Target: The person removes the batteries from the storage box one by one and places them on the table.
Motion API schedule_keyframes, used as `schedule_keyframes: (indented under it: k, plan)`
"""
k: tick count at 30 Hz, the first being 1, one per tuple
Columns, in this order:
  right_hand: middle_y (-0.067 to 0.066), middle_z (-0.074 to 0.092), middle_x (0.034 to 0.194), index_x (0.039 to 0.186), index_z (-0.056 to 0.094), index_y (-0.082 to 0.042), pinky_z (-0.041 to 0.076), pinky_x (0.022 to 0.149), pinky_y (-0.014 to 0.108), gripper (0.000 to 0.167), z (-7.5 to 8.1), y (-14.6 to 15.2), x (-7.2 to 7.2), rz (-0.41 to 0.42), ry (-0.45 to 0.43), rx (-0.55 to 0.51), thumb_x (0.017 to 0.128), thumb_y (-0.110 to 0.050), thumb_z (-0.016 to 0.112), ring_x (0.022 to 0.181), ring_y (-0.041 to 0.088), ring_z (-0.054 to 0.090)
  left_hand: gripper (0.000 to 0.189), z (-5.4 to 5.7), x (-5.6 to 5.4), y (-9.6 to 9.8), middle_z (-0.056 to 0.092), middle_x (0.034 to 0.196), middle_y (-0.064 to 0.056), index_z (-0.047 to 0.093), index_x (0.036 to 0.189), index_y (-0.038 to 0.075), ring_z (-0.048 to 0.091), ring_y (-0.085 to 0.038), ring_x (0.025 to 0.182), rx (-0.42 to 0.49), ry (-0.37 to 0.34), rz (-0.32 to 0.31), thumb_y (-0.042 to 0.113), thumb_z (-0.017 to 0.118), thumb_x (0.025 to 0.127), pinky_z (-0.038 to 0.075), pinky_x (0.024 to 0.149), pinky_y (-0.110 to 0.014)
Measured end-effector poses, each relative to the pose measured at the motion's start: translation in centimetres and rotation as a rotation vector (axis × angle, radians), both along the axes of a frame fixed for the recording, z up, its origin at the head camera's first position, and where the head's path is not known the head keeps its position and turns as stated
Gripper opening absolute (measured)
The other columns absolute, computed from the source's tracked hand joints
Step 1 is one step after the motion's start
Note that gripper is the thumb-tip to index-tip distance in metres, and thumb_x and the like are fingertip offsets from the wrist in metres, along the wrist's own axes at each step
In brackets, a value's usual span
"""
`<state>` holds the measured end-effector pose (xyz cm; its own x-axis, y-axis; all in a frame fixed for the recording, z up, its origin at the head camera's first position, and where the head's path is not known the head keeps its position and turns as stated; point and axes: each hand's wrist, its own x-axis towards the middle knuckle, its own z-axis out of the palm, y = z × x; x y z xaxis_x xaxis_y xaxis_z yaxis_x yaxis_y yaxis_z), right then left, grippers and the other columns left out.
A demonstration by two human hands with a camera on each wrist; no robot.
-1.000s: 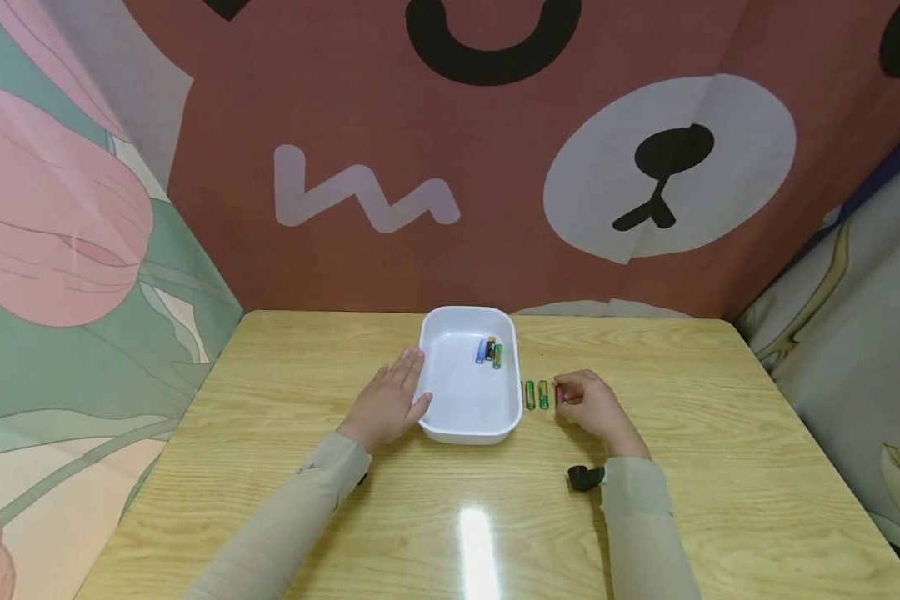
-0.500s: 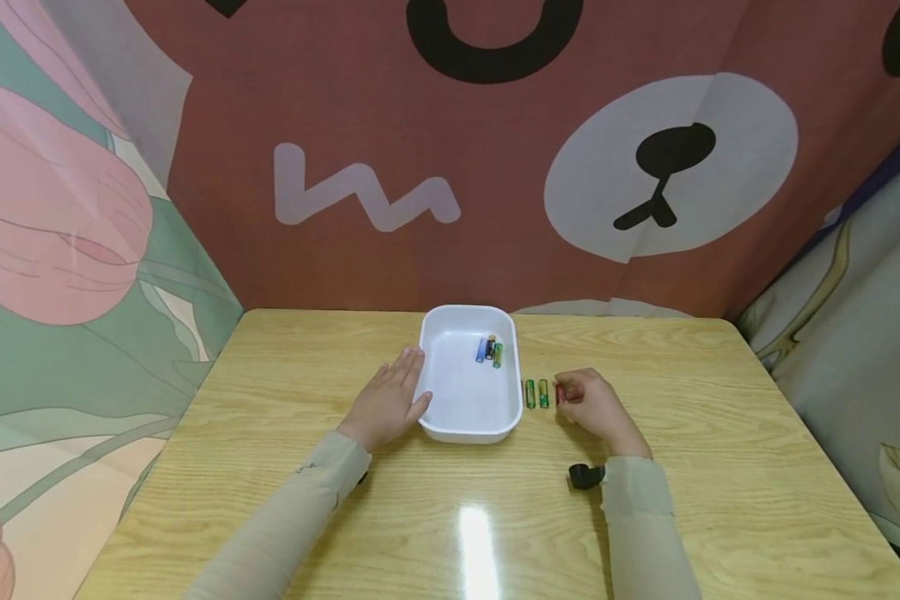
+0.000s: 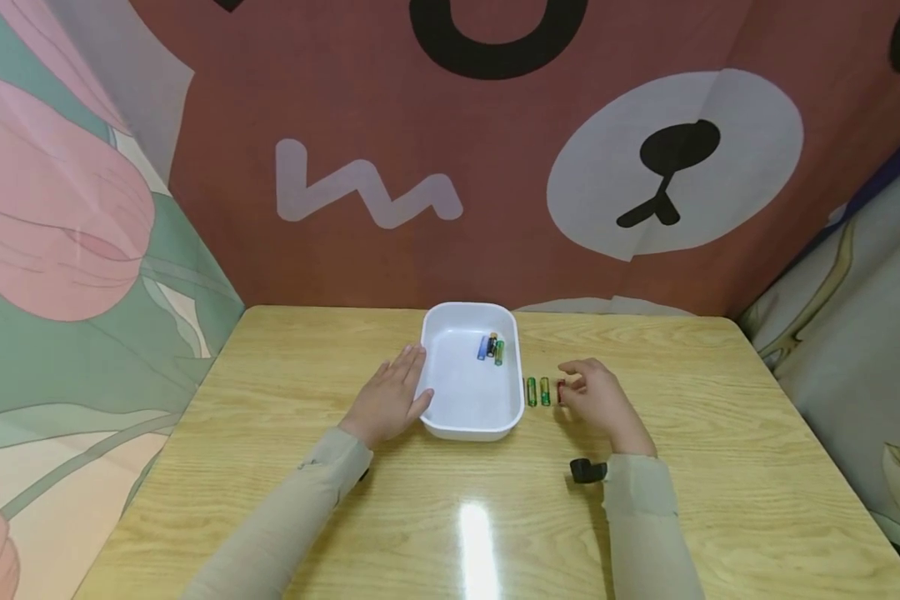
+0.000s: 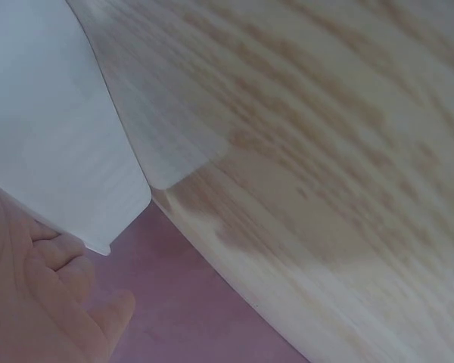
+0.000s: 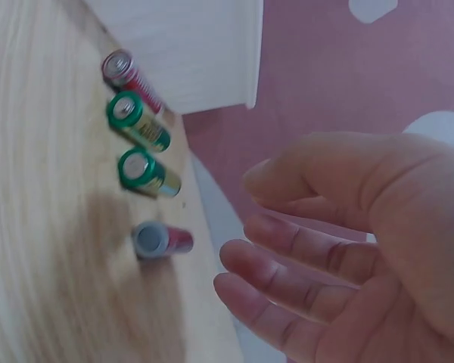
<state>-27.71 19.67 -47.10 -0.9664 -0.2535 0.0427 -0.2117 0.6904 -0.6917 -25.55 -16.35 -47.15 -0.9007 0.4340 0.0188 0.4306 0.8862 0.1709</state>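
My left hand lies with straight fingers along the left wall of a white plastic tray; in the left wrist view its fingers touch the tray's rim. Close to the nearest red battery, my right hand has its fingers loosely bent and holds nothing. That battery ends a row on the table beside the tray, with two green batteries and another red battery close to the tray wall. Inside the tray lie a blue battery, a black one and a green one.
The wooden table runs back to a red-brown cloth with a bear print. Flowered cloth hangs on the left, and a pale cloth on the right. A black wrist camera sits by the right cuff.
My right hand has let go of the red battery and lifted slightly to the right, fingers spreading. The left hand stays on the tray.
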Motion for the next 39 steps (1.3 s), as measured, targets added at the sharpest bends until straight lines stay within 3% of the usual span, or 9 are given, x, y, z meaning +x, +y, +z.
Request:
schedule_keyframes:
  k: [12, 20, 31, 39]
  plan:
    - [0.028, 0.057, 0.129, 0.133, 0.06, 0.007, 0.059, 0.08, 0.048, 0.038, 1.9, -1.8, 0.7, 0.011, 0.107, 0.022, 0.097, -0.007, 0.06, 0.101, 0.038, 0.065, 0.073, 0.5, 0.1, 0.1, 0.014, 0.167, -0.017, 0.014, 0.16, -0.003, 0.013, -0.03, 0.155, -0.024, -0.015, 0.005, 0.047, 0.03, 0.109, 0.02, 0.123, -0.05]
    - [0.026, 0.061, 0.123, 0.129, 0.063, 0.007, 0.058, 0.085, 0.049, 0.037, 2.0, -3.5, 0.6, 0.009, 0.181, -0.01, 0.095, -0.007, 0.063, 0.099, 0.037, 0.065, 0.074, 0.3, 0.0, 0.1, 0.014, 0.167, -0.017, 0.015, 0.16, -0.003, 0.013, -0.03, 0.155, -0.022, -0.015, 0.006, 0.047, 0.03, 0.108, 0.019, 0.123, -0.05]
    - [0.021, 0.061, 0.124, 0.131, 0.063, 0.004, 0.057, 0.087, 0.048, 0.038, 3.9, -6.1, -0.2, 0.025, 0.152, -0.007, 0.097, -0.014, 0.064, 0.102, 0.034, 0.064, 0.074, -0.3, -0.2, -0.1, 0.011, 0.168, -0.015, 0.012, 0.161, -0.001, 0.01, -0.028, 0.155, -0.043, -0.02, 0.011, 0.049, 0.027, 0.108, 0.018, 0.124, -0.049]
    - [0.018, 0.061, 0.124, 0.132, 0.063, 0.0, 0.058, 0.084, 0.045, 0.037, 5.1, -7.1, -1.6, 0.043, 0.127, 0.011, 0.099, -0.016, 0.063, 0.1, 0.032, 0.065, 0.073, -0.2, -0.2, 0.0, 0.017, 0.167, -0.017, 0.017, 0.16, -0.003, 0.015, -0.03, 0.155, -0.014, 0.003, 0.007, 0.047, 0.031, 0.108, 0.02, 0.123, -0.05]
